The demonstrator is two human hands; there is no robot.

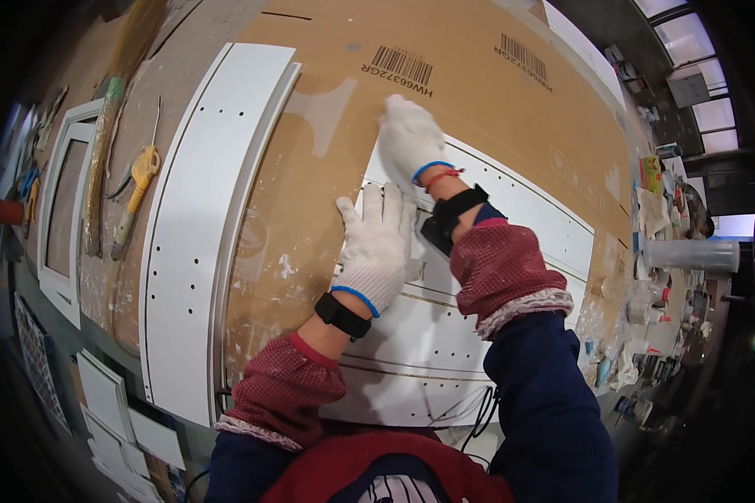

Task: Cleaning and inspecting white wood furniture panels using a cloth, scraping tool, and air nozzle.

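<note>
Left grip (379, 243): gloved, fingers spread, pressed flat on white panel (411, 360).
Right grip (409, 138): gloved, clasping the panel's far corner.
Desk (478, 92): cardboard-covered.

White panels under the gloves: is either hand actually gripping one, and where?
Neither grips. The left hand lies flat on the white panels; the right hand presses on their far end.

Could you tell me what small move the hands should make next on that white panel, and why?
Probably slide the right hand back along the white panel toward its far edge. It lies at the panel's far corner on the cardboard sheet, while the left hand presses flat on the panel, steadying it.
</note>
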